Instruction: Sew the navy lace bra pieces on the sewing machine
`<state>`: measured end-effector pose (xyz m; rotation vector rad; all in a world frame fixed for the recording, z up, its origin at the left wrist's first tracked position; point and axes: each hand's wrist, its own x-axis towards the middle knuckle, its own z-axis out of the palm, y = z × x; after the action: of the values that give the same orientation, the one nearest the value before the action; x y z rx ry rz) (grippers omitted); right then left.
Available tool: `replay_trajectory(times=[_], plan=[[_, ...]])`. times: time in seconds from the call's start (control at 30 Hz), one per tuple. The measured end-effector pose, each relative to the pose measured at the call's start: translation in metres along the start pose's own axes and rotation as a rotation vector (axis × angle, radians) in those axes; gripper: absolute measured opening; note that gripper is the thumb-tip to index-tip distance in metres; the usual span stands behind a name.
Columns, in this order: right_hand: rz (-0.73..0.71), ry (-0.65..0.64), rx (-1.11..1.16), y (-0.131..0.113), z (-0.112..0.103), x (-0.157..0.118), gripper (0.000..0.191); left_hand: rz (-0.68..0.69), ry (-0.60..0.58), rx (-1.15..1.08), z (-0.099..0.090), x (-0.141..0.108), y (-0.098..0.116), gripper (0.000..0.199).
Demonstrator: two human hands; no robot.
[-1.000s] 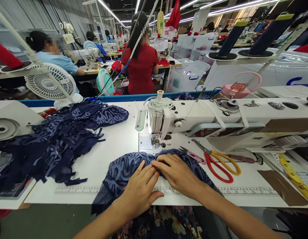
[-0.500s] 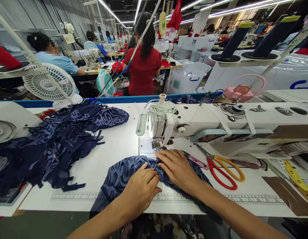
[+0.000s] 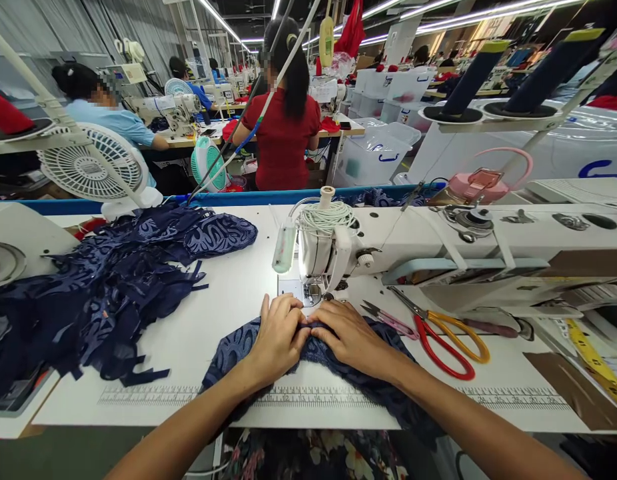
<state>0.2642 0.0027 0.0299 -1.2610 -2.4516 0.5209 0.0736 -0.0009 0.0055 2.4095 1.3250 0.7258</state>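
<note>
Since half a second ago, the left hand (image 3: 280, 335) has moved forward, nearer the sewing machine (image 3: 323, 247). It and the right hand (image 3: 346, 337) pinch the blue cloth (image 3: 236, 343), which droops over the bench's (image 3: 138, 410) front edge.

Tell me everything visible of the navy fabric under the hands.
The navy fabric bears lighter blue swirls and looks soft. It lies rumpled on the white table in front of the sewing machine, its right end reaching past the table's front edge. The left hand and right hand touch it near the middle, hiding parts of it.
</note>
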Motion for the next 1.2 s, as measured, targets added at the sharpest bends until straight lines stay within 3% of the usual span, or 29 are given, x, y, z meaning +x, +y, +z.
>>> replay_trajectory(times=[0.13,0.23,0.37,0.47,0.57,0.77,0.9,1.0,1.13,1.2], plan=[[0.021,0.003,-0.077,0.001,0.003,0.003,0.009,-0.006,-0.009,0.057,-0.001,0.001,0.001,0.007],[0.060,0.036,-0.137,0.002,0.003,0.002,0.009,-0.031,0.074,0.185,-0.005,-0.002,0.010,0.012],[0.100,0.101,-0.142,0.000,0.002,0.002,0.008,0.135,0.161,0.301,-0.004,-0.021,0.028,0.025],[0.145,0.103,-0.077,-0.002,0.006,0.008,0.010,0.254,0.140,0.302,0.004,-0.040,0.036,0.030],[0.162,0.083,-0.035,-0.002,0.011,0.015,0.015,0.279,0.079,0.314,0.008,-0.051,0.038,0.044],[0.174,0.081,-0.023,0.004,0.014,0.025,0.017,0.265,-0.022,0.261,-0.002,-0.050,0.035,0.052],[0.168,0.088,-0.058,-0.003,0.009,0.017,0.013,0.202,-0.044,0.247,-0.005,-0.048,0.036,0.052],[0.066,0.163,-0.103,-0.012,0.009,-0.004,0.019,0.192,-0.054,0.246,-0.005,-0.045,0.039,0.051],[-0.156,0.233,-0.053,-0.012,0.017,-0.028,0.031,0.178,-0.080,0.197,-0.006,-0.033,0.033,0.022],[-0.196,0.235,-0.051,-0.005,0.020,-0.031,0.028,0.198,-0.081,0.211,-0.006,-0.026,0.026,0.022]])
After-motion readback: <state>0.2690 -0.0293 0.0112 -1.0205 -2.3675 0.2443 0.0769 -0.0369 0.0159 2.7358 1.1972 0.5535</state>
